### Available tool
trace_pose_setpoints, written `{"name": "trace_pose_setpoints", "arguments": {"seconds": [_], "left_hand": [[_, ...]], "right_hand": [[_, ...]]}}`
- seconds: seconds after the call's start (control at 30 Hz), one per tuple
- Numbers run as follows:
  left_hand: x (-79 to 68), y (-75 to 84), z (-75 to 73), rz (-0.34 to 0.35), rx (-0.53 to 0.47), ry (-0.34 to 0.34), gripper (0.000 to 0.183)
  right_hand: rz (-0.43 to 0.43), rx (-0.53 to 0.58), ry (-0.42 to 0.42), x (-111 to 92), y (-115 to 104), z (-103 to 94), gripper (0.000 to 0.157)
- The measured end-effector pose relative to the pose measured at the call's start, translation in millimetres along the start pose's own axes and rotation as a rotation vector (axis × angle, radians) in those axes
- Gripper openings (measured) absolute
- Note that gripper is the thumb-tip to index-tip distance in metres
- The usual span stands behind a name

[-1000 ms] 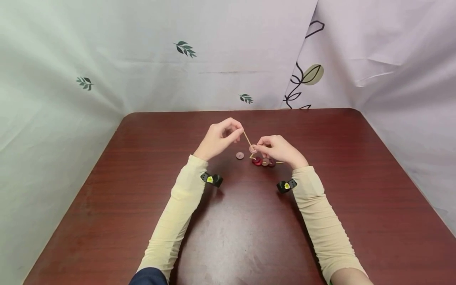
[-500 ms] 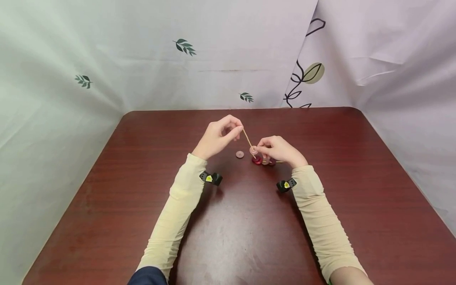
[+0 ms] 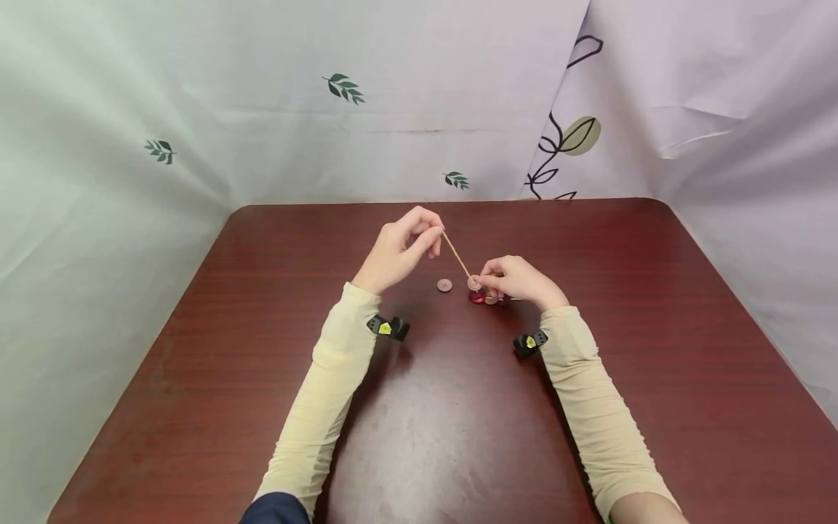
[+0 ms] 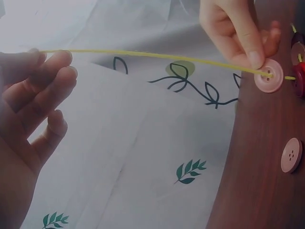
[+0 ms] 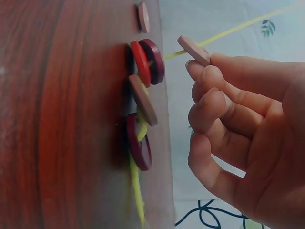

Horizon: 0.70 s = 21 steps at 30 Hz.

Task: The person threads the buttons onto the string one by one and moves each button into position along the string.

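Between thumb and fingertips my left hand [image 3: 401, 247] pinches one end of a yellow string [image 4: 143, 53], which runs taut down to the right. A pink button [image 4: 269, 76] is threaded on that string, and my right hand [image 3: 520, 281] pinches it by the rim. Below it, several dark red, red and brownish buttons hang together on the same string, among them a red button [image 5: 141, 63], a brownish button [image 5: 143, 100] and a maroon button [image 5: 138, 141]. One loose pink button [image 3: 444, 285] lies on the table, left of the strung ones.
The dark red-brown table [image 3: 419, 407] spreads around both arms. A pale curtain [image 3: 275, 102] printed with leaves stands behind the table's far edge. Each wrist wears a small black camera, such as the left camera [image 3: 396, 329].
My left hand has risen slightly, drawing the string tauter. The right hand has lowered a little with the pink button, which now sits close above the red one.
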<state>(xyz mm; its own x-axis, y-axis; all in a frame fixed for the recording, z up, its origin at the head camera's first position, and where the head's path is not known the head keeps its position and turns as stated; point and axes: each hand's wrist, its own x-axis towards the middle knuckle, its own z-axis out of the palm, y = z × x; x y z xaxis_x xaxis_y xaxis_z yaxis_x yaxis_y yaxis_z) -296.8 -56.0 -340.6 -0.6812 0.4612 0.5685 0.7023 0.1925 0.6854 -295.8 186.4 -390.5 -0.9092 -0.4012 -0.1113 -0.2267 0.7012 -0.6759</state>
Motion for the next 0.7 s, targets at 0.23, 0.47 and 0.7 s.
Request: {"name": "trace_pose_setpoints", "arguments": {"seconds": [0.23,0.47,0.7], "left_hand": [[-0.5,0.8,-1.2,0.018,-0.031,0.012,0.007],[-0.6,-1.3,1.4,-0.003,-0.019,-0.014,0.007],[-0.1,-3.4,4.2,-0.002,0.021,-0.014,0.006]], "right_hand": [[0.006,-0.003,-0.005,0,3,1.2,0.019],[0.029,0.012,-0.023,2,10,2.5,0.019],[-0.014,-0.046,0.063,-4,4,-7.7,0.018]]}}
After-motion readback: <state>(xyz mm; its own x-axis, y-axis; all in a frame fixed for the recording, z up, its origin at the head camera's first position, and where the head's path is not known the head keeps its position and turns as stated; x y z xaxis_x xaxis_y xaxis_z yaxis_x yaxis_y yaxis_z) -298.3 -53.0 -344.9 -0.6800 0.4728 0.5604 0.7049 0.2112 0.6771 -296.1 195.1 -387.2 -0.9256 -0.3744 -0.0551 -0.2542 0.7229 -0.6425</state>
